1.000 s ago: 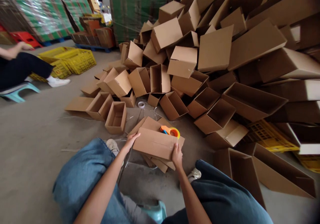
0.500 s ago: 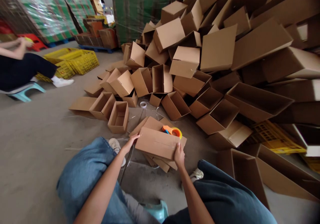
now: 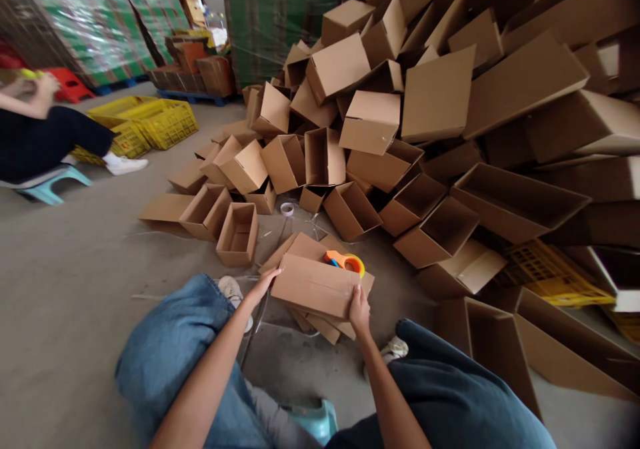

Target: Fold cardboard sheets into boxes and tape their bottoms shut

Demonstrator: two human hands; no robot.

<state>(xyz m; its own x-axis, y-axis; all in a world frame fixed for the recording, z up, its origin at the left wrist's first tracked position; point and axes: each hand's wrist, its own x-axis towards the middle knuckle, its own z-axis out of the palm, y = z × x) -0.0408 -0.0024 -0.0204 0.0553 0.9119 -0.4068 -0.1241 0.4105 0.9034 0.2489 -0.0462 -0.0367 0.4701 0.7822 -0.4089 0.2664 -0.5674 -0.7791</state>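
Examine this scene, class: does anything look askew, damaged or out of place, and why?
The heap of brown cardboard boxes looks disorderly, with boxes tilted at many angles. A white ring-shaped roll lies loose on the grey floor before it. The brown cardboard box held by left hand and right hand shows no clear damage.

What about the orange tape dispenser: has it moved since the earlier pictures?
No; the orange tape dispenser keeps its place against the white tape roll on the floor. Both shifted slightly rightward together, suggesting camera motion.
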